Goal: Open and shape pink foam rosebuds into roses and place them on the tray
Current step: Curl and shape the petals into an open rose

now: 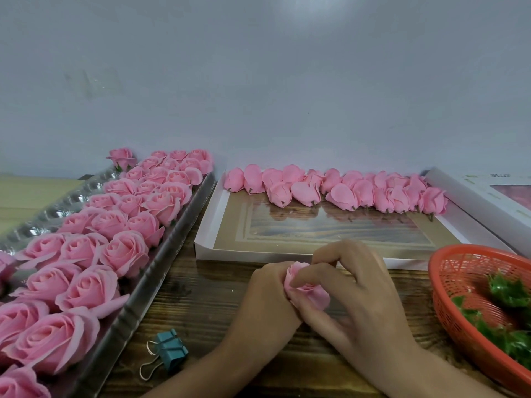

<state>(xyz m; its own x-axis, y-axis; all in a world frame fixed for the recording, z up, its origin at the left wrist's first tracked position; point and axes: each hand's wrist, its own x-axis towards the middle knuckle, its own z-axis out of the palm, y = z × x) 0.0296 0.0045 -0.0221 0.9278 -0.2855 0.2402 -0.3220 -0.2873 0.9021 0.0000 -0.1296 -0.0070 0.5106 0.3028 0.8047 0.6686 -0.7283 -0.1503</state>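
Far left, the silver tray [143, 285] is seen packed with rows of opened pink roses [86, 248]. Beside its near edge, a teal binder clip [169, 351] is laid on the wooden table [201, 305]. At centre, one half-opened rose [307, 291] is gripped by the left hand [267, 300], fingers curled round it, while its petals are pinched by the right hand [362, 305], forefinger and thumb closed on them. Behind, unopened rosebuds [344, 191] are lined along a shallow white box [205, 225]. At right, green leaves [505, 291] are kept in a red basket [448, 297].
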